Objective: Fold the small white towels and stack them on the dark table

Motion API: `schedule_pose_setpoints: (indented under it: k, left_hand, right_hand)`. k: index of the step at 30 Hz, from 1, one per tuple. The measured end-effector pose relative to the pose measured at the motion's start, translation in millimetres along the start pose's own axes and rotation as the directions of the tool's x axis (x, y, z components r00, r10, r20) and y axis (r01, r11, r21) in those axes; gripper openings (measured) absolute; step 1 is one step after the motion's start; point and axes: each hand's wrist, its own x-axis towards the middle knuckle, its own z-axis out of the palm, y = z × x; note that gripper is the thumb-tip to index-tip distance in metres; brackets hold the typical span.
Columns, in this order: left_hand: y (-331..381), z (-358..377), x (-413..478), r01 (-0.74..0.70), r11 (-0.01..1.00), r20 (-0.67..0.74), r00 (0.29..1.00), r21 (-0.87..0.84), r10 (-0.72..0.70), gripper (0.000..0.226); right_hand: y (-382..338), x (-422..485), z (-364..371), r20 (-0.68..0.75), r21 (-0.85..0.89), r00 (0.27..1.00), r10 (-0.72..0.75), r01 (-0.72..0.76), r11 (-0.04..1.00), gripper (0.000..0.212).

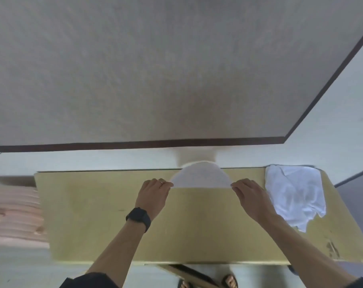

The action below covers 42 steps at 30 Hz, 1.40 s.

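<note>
A small white towel [201, 176] hangs stretched between my two hands above the far edge of a yellowish wooden bench [114, 215], its far side bulging into a half-round shape. My left hand [155, 194], with a ring and a black wristband, pinches the towel's left corner. My right hand [251, 196] pinches the right corner. A crumpled pile of white towels [294, 192] lies on the bench's right end. Beyond the bench stands the large table [155, 69] with a dark edge; no towels lie on the part I see.
A pale floor strip separates the bench from the big table. A reddish wooden slatted object [12, 213] sits left of the bench. My sandalled feet [228, 281] and a dark bar show under the bench's near edge.
</note>
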Motion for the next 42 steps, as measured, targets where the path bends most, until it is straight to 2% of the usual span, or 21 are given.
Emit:
schedule_pose_setpoints:
  k: [4,6,10,15,18,20,22,24,30,32,34,42]
  left_hand:
    - [18.4,49.0,-59.8,0.023,0.999,0.156,0.988,-0.035,-0.017,0.033]
    - [31.3,72.0,-95.5,0.037,0.998,0.261,0.965,-0.052,-0.022,0.037]
    - [57.2,100.8,-160.8,0.055,0.996,0.439,0.898,-0.070,-0.019,0.043]
    - [72.4,108.4,-199.5,0.054,0.995,0.505,0.863,-0.079,-0.006,0.040]
    - [69.9,106.3,-193.9,0.105,0.989,0.519,0.854,-0.100,-0.039,0.024]
    - [65.4,106.0,-178.9,0.273,0.944,0.538,0.832,-0.183,-0.137,0.017]
    - [56.2,107.6,-158.2,0.470,0.840,0.575,0.779,-0.272,-0.249,0.025]
    - [46.3,115.6,-136.0,0.611,0.714,0.589,0.731,-0.341,-0.344,0.021]
    - [25.0,141.5,-92.6,0.762,0.445,0.576,0.648,-0.472,-0.498,0.016]
    - [20.0,151.5,-86.1,0.768,0.422,0.560,0.640,-0.482,-0.526,0.017]
    - [16.7,159.8,-82.8,0.776,0.413,0.553,0.630,-0.477,-0.544,0.018]
    - [13.3,175.4,-77.6,0.795,0.453,0.560,0.607,-0.404,-0.564,0.018]
  right_hand:
    - [11.0,-70.9,39.8,0.183,-0.009,0.980,0.083,-0.083,0.996,0.011]
    - [17.6,-110.5,56.5,0.300,-0.025,0.940,0.162,-0.161,0.987,0.011]
    - [28.2,-180.8,76.3,0.464,-0.071,0.857,0.224,-0.216,0.974,0.019]
    - [31.0,-231.8,79.7,0.605,-0.134,0.758,0.245,-0.207,0.969,0.028]
    - [28.2,-227.2,78.0,0.588,-0.095,0.756,0.287,-0.288,0.953,0.025]
    - [27.1,-207.9,78.9,0.564,-0.043,0.749,0.349,-0.395,0.918,0.025]
    - [26.9,-180.8,82.3,0.513,0.027,0.757,0.404,-0.485,0.874,0.023]
    - [26.1,-150.2,88.0,0.455,0.115,0.772,0.443,-0.545,0.831,0.019]
    - [30.3,-82.3,122.8,0.403,0.308,0.674,0.618,-0.736,0.603,0.012]
    - [34.0,-73.6,136.2,0.394,0.319,0.662,0.638,-0.749,0.580,0.011]
    - [37.0,-70.7,147.0,0.396,0.294,0.667,0.631,-0.743,0.601,0.014]
    - [37.2,-70.8,161.2,0.315,0.248,0.704,0.637,-0.709,0.661,0.015]
